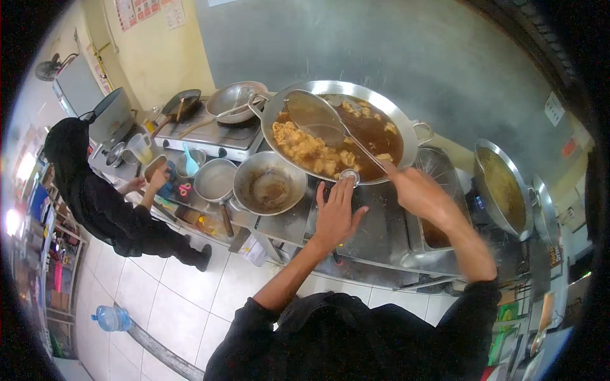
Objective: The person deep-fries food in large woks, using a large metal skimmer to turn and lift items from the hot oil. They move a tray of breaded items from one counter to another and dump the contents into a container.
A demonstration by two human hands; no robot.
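A large metal wok (414, 128) holds brown oil with golden fried pieces (305, 147), most of them on the left side. My right hand (419, 193) grips the long handle of a wire mesh skimmer (317, 116), whose round head hangs over the wok. At the wok's near rim, the fingertips of my left hand (336, 214) touch a small round, shiny item (350, 177); whether they grip it is unclear. The fingers are stretched, with the thumb apart.
An empty-looking stained pan (270, 185) and a saucepan (215, 180) stand left of the wok. Right are a metal tray (431, 243) and another wok of oil (505, 188). A person in black (109, 209) works at the left counter. A water jug (112, 318) lies on the floor.
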